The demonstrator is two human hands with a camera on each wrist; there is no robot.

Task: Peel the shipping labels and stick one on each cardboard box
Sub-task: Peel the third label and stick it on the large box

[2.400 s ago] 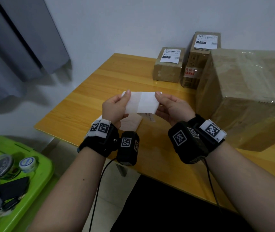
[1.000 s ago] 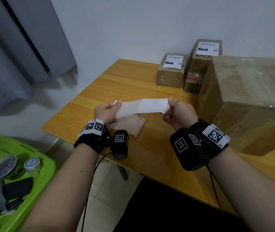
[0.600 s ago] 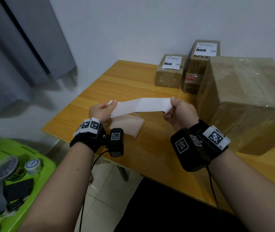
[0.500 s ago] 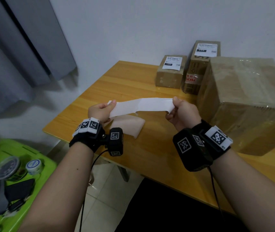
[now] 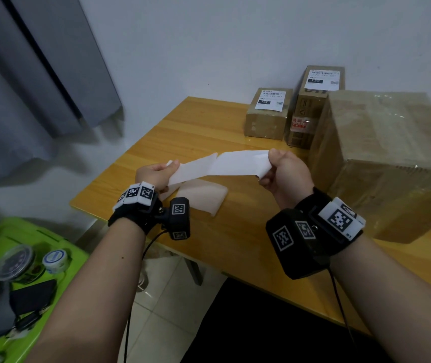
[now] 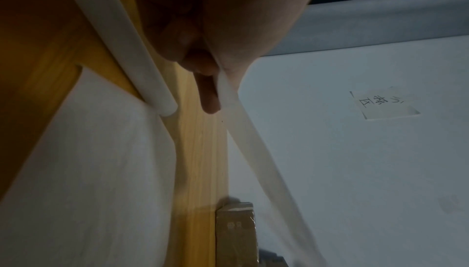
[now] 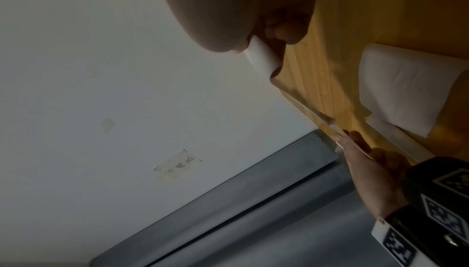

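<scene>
A white shipping label and its backing sheet stretch as one strip above the table between both hands. My left hand pinches the backing's left end, with its fingers on the thin sheet. My right hand pinches the label's curled right end. A large brown cardboard box with no label on top stands just right of my right hand. Behind it, a small box and a tall box each carry a printed label.
Pale used backing sheets lie on the wooden table under the strip. A green bin with tape rolls and dark items sits on the floor at the lower left. A grey curtain hangs to the left.
My hands have drawn apart, so the label and backing went from a short folded piece to a long strip. In the last half second they barely moved.
</scene>
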